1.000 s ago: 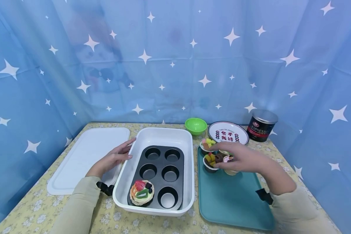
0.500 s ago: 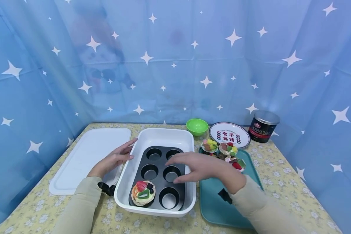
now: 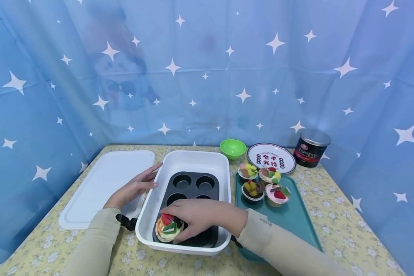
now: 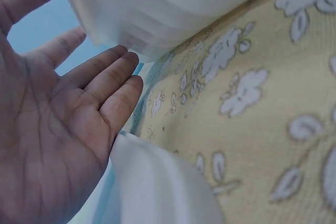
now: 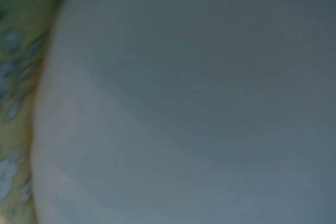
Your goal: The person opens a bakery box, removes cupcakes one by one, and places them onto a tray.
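In the head view, my right hand [image 3: 205, 215] reaches into a white rectangular tub [image 3: 183, 250]. Its fingers and thumb straddle a fruit-topped cupcake [image 3: 169, 229] at the near left cup of a dark muffin tin [image 3: 194, 188]. That hand covers several of the cups. My left hand [image 3: 134, 188] rests against the tub's left rim with its fingers extended. The left wrist view shows its palm and straight fingers [image 4: 123, 98] beside the white wall. The tub's wall [image 5: 184, 103] fills most of the right wrist view, and the right hand is hidden there.
A teal tray [image 3: 293, 218] on the right carries several cupcakes [image 3: 252, 191]. Behind stand a green bowl [image 3: 232, 149], a printed plate [image 3: 286, 159] and an espresso tin [image 3: 310, 149]. A white lid [image 3: 107, 184] lies left on the flowered tablecloth [image 3: 341, 218].
My right hand has moved left from the cupcakes on the teal tray, across the tub, and down onto the cupcake in the muffin tin. My left hand has stayed at the rim.
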The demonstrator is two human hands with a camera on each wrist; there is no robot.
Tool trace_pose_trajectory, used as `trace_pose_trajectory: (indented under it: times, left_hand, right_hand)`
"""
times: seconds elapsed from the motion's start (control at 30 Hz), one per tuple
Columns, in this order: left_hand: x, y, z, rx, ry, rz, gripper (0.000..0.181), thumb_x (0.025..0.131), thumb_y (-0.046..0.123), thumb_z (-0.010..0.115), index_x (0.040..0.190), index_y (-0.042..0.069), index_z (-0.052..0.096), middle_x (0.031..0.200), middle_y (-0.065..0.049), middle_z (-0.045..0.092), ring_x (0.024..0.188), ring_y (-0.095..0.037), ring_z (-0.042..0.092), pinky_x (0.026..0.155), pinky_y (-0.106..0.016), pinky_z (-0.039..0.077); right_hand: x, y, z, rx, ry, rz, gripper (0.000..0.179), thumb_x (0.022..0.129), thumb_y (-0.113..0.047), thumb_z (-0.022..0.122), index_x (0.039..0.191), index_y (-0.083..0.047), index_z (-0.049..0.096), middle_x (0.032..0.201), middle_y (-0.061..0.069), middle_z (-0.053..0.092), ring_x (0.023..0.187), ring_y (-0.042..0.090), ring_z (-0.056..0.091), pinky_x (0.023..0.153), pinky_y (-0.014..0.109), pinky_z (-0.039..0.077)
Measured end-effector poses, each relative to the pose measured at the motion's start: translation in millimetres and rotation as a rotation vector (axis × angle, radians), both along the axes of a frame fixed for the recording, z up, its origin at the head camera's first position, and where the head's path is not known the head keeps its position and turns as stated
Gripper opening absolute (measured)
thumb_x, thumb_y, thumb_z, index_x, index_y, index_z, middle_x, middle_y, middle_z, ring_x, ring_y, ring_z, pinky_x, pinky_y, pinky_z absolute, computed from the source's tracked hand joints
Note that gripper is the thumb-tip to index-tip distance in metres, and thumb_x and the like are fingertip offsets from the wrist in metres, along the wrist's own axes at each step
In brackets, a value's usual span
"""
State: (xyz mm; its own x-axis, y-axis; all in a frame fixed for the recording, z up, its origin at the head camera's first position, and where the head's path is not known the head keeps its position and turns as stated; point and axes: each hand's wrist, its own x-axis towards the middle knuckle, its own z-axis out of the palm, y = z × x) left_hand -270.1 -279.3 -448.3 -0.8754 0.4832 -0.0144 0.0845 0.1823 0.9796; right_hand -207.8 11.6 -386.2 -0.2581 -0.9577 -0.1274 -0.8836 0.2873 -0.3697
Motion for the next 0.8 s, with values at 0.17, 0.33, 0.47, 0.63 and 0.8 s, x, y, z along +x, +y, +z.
trace_pose_trajectory:
  times: [0.17,0.33,0.47,0.63,0.8]
  left_hand:
    - [-0.1,-0.3,-0.2,-0.001,0.004,-0.003,0.079,0.099,0.022,0.062,0.163,0.033,0.016,0.167,-0.010,0.016,0.151,-0.036,0.017,0.116,-0.063,0.016]
    - [-0.8,0.1,-0.6,-0.004,0.006,-0.006,0.079,0.099,0.023,0.061,0.163,0.034,0.016,0.167,-0.009,0.016,0.151,-0.036,0.018,0.116,-0.063,0.015]
    - [-2.0,-0.5,-1.0,-0.004,0.004,-0.002,0.078,0.099,0.024,0.062,0.161,0.038,0.019,0.167,-0.007,0.016,0.152,-0.035,0.017,0.116,-0.064,0.014]
    - [-3.1,-0.7,-1.5,-0.004,0.003,0.005,0.077,0.098,0.024,0.063,0.161,0.039,0.020,0.167,-0.007,0.017,0.151,-0.035,0.017,0.116,-0.064,0.014]
    - [-3.1,-1.0,-2.4,-0.005,0.003,0.001,0.077,0.098,0.024,0.062,0.161,0.038,0.019,0.166,-0.007,0.018,0.151,-0.035,0.019,0.116,-0.064,0.015]
  right_hand:
    - [2.2,-8.6,-1.7,0.004,0.045,0.009,0.079,0.092,-0.051,0.069,0.155,-0.016,0.036,0.143,-0.004,0.051,0.126,0.003,0.048,0.100,0.019,0.042]
    - [2.2,-9.9,-2.8,-0.003,0.052,-0.002,0.077,0.090,-0.050,0.071,0.152,-0.017,0.040,0.136,-0.006,0.054,0.120,0.001,0.050,0.096,0.017,0.043]
    - [2.3,-9.9,-2.3,-0.010,0.071,0.004,0.077,0.090,-0.050,0.072,0.152,-0.017,0.042,0.136,-0.006,0.054,0.120,0.000,0.051,0.097,0.017,0.042]
    - [3.0,-10.2,-1.4,-0.017,0.098,0.017,0.077,0.090,-0.050,0.072,0.152,-0.014,0.042,0.138,-0.005,0.054,0.121,0.001,0.051,0.098,0.017,0.042]
    - [3.4,-10.2,-1.8,-0.024,0.112,0.032,0.077,0.090,-0.049,0.072,0.151,-0.014,0.043,0.136,-0.005,0.055,0.119,0.001,0.051,0.098,0.016,0.042]
